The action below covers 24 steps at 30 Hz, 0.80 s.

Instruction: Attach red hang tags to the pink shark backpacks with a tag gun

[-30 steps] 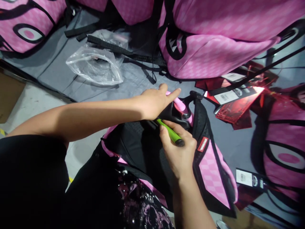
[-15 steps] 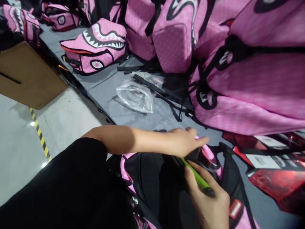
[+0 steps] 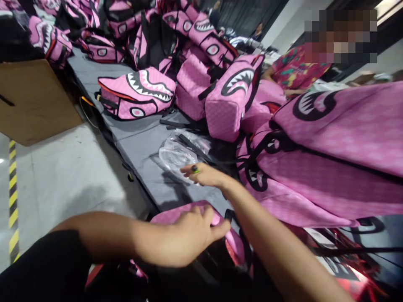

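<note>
Grey table [image 3: 138, 142]: right grip [image 3: 206, 175], closed on a green tool [image 3: 195, 169], at the plastic bag [image 3: 174, 156], which we judge the tool may puncture; left grip [image 3: 189, 235] flat on a backpack [image 3: 234, 245].

No writing can be read here. The white tag [image 3: 316, 233] at the near right is blurred (its print is a smear), and the pink bags [image 3: 138, 94] show only drawn teeth.

Black short sleeve [image 3: 44, 272] at the left upper arm, forearms bare down to the left hand [image 3: 189, 235] and right hand [image 3: 206, 176].
</note>
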Tool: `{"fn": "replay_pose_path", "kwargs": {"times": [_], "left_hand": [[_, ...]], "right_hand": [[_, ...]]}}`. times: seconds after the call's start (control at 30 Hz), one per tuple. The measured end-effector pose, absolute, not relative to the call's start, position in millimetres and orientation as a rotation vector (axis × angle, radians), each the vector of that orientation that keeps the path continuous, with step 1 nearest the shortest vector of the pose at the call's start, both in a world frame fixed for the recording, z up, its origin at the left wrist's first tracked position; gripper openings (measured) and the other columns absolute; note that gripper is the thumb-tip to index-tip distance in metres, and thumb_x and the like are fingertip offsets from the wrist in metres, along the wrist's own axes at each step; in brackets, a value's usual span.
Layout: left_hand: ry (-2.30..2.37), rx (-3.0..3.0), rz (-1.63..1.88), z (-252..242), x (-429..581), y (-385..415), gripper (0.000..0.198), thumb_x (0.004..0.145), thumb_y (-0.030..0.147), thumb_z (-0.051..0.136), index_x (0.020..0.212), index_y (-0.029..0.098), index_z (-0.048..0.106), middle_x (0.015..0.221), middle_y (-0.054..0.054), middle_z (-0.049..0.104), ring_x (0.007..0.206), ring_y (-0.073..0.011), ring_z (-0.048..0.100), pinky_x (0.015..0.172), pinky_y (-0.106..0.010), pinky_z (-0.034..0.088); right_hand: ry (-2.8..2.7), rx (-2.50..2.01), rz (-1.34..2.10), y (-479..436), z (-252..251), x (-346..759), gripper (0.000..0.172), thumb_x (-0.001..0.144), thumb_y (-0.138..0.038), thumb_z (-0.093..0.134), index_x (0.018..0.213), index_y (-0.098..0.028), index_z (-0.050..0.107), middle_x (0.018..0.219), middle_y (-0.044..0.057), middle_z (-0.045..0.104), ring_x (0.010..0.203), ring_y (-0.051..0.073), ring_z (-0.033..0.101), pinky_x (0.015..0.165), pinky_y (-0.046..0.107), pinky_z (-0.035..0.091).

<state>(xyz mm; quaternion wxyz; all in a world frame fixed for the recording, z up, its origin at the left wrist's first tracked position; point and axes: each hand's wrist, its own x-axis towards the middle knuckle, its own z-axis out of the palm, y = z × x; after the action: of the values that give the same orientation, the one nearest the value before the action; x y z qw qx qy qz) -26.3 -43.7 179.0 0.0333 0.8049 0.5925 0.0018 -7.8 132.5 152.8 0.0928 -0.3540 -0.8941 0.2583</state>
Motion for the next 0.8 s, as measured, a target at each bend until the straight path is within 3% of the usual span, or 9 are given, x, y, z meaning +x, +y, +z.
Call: {"fn": "replay_pose_path", "kwargs": {"times": [0.1,0.2,0.27,0.37,0.47,0.57,0.63,0.73,0.8], "left_hand": [[1.946,2.467,0.069,168,-36,-52,0.087,0.078,0.022,0.066,0.154,0.025,0.022,0.146,-0.024,0.042,0.105,-0.0300,0.065,0.068,-0.032,0.054],[1.862,2.452,0.055,158,-44,-43,0.100,0.071,0.025,0.073,0.155,0.024,0.018,0.149,-0.027,0.038,0.111,-0.0329,0.063,0.070,-0.032,0.055],[1.811,2.446,0.047,155,-45,-35,0.107,0.067,0.026,0.077,0.156,0.022,0.017,0.150,-0.029,0.037,0.114,-0.0348,0.063,0.073,-0.033,0.056],[1.848,2.456,0.059,154,-44,-30,0.097,0.075,0.024,0.071,0.156,0.023,0.020,0.150,-0.028,0.039,0.115,-0.0346,0.063,0.075,-0.034,0.058],[1.874,2.485,0.005,155,-41,-31,0.081,0.085,0.023,0.061,0.156,0.024,0.023,0.151,-0.025,0.041,0.115,-0.0332,0.064,0.073,-0.034,0.059],[1.884,2.485,-0.050,155,-39,-30,0.070,0.091,0.021,0.054,0.155,0.028,0.027,0.149,-0.023,0.044,0.111,-0.0309,0.066,0.071,-0.034,0.061],[1.890,2.472,-0.065,153,-37,-26,0.067,0.093,0.020,0.052,0.155,0.031,0.028,0.148,-0.023,0.045,0.111,-0.0310,0.067,0.072,-0.034,0.062],[1.878,2.430,-0.096,148,-35,-20,0.068,0.093,0.017,0.051,0.154,0.034,0.028,0.148,-0.023,0.045,0.111,-0.0320,0.067,0.069,-0.034,0.062],[1.866,2.404,-0.113,145,-35,-17,0.068,0.093,0.015,0.050,0.155,0.035,0.027,0.148,-0.023,0.046,0.109,-0.0316,0.068,0.069,-0.034,0.063]], "right_hand": [[-2.928,-1.144,0.648,163,137,-34,0.033,0.067,-0.008,0.067,0.098,-0.018,0.072,0.090,0.005,0.076,0.077,0.016,0.070,0.070,0.023,0.052],[-2.965,-1.346,0.440,181,122,5,0.033,0.071,-0.009,0.061,0.103,-0.011,0.069,0.092,0.017,0.075,0.081,0.023,0.072,0.075,0.032,0.053],[-2.979,-1.429,0.348,184,116,45,0.032,0.075,-0.009,0.057,0.106,-0.010,0.068,0.086,0.018,0.074,0.081,0.024,0.072,0.077,0.036,0.053],[-3.015,-1.427,0.294,176,107,81,0.033,0.079,-0.008,0.053,0.107,-0.012,0.069,0.088,0.017,0.074,0.087,0.025,0.072,0.084,0.037,0.052],[-3.034,-1.304,0.276,170,91,66,0.044,0.084,-0.008,0.047,0.124,-0.014,0.064,0.111,0.016,0.072,0.108,0.025,0.067,0.094,0.034,0.048],[-3.047,-1.150,0.171,179,80,32,0.053,0.090,-0.010,0.042,0.143,-0.012,0.049,0.137,0.018,0.058,0.126,0.027,0.056,0.104,0.037,0.044],[-3.033,-1.118,0.102,188,80,18,0.054,0.093,-0.011,0.038,0.146,-0.008,0.044,0.144,0.021,0.051,0.131,0.030,0.051,0.108,0.042,0.042],[-2.999,-1.029,0.083,196,83,13,0.055,0.093,-0.008,0.036,0.148,-0.014,0.043,0.152,0.018,0.043,0.141,0.031,0.041,0.114,0.049,0.035],[-3.005,-0.943,0.096,199,83,15,0.054,0.091,-0.006,0.038,0.144,-0.017,0.048,0.151,0.015,0.045,0.140,0.029,0.042,0.114,0.046,0.036]]}}
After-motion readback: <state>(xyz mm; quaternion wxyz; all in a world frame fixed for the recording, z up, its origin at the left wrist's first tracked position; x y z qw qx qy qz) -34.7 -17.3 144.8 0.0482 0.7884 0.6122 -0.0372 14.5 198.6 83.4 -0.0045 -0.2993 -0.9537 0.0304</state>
